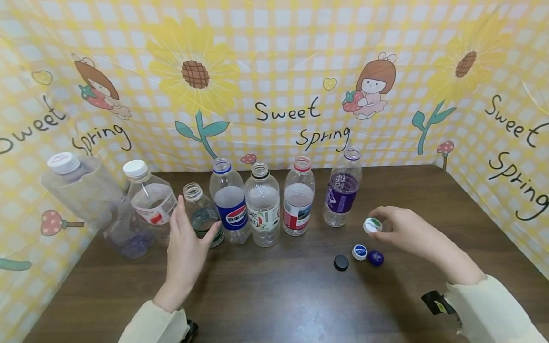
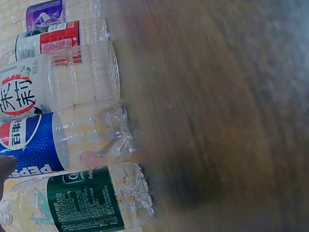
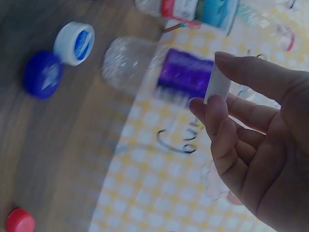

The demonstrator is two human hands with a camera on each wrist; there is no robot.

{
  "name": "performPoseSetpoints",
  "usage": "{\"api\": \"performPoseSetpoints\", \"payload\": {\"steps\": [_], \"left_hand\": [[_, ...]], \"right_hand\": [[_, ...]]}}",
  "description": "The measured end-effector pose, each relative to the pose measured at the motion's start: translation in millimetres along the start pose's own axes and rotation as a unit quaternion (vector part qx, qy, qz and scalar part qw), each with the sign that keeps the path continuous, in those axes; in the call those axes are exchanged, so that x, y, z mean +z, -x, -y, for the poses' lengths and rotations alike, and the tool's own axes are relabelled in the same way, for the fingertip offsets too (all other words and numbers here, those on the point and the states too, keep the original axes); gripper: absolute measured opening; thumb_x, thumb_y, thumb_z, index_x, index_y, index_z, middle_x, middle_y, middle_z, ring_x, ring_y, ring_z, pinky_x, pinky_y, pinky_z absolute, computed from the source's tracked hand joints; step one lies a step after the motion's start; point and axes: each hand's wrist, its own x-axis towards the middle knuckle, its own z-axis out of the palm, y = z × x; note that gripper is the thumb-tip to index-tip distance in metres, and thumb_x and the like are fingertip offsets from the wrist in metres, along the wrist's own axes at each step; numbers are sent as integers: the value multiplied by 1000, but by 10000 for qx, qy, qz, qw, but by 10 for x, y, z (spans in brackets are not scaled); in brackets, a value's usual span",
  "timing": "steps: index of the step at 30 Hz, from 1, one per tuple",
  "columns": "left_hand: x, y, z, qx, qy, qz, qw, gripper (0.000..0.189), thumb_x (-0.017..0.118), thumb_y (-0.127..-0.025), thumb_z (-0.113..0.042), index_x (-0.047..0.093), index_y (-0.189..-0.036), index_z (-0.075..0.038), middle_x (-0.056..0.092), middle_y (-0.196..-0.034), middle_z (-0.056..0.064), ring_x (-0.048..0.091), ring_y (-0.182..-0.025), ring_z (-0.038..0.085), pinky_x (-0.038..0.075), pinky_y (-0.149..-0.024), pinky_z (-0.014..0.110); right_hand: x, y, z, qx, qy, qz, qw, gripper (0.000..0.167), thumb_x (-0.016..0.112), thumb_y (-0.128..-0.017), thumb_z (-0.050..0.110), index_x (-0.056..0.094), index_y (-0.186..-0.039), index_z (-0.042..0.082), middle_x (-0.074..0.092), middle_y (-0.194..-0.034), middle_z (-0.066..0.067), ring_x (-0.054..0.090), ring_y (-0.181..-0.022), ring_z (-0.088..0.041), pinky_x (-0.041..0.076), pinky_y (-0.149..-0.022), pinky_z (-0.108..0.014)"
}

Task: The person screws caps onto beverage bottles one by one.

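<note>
Between thumb and fingers, my right hand pinches a white bottle cap with a green print, above the table. The right wrist view shows this cap edge-on at the fingertips. My left hand is spread, thumb apart from fingers, in front of a small uncapped bottle with a green label; whether it touches the bottle I cannot tell. In the left wrist view the green-labelled bottle stands beside the blue Pepsi bottle, and only a bit of finger shows at the left edge.
Uncapped bottles stand in a row: Pepsi, white-labelled, red-labelled, purple-labelled. At left are two white-capped bottles, one large, one smaller. Black, blue-and-white, purple and red caps lie on the table.
</note>
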Motion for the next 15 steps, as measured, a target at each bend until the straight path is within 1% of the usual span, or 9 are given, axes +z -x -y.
{"api": "performPoseSetpoints", "payload": {"steps": [2, 5, 7, 12, 15], "left_hand": [[4, -2, 5, -71, 16, 48, 10000, 95, 74, -83, -23, 12, -151, 0, 30, -145, 30, 37, -131, 48, 36, -103, 63], [7, -7, 15, -195, 36, 117, 9997, 94, 73, -85, -24, 11, -152, -2, 30, -146, 30, 38, -131, 49, 37, -102, 64], [7, -11, 18, -258, 44, 165, 9995, 94, 72, -85, -24, 10, -152, -2, 30, -146, 30, 38, -130, 49, 37, -101, 64], [9, -26, 32, -383, 74, 288, 9988, 94, 71, -86, -23, 8, -153, -4, 30, -146, 30, 39, -129, 50, 37, -101, 65], [16, -33, 50, -433, 81, 320, 9985, 93, 70, -87, -23, 7, -153, -4, 30, -147, 30, 39, -128, 51, 37, -100, 65]], "right_hand": [[-20, 14, 81, -50, -61, 13, 10000, 37, 71, -83, 16, 61, -115, 0, 68, -98, -12, 59, -76, -13, 47, -59, -25], [-45, 38, 196, -184, -66, -40, 9998, 36, 72, -83, 17, 62, -114, 2, 68, -97, -8, 61, -81, -15, 49, -61, -25], [-56, 57, 261, -260, -79, -73, 9996, 36, 72, -83, 18, 63, -114, 3, 68, -97, -6, 61, -81, -14, 49, -62, -24], [-57, 106, 402, -444, -74, -122, 9989, 34, 73, -83, 18, 63, -113, 6, 65, -92, 0, 53, -70, -7, 45, -55, -21], [-37, 133, 482, -679, 26, -204, 9975, 33, 74, -82, 18, 64, -111, 7, 63, -89, 2, 49, -66, -3, 43, -53, -19]]}}
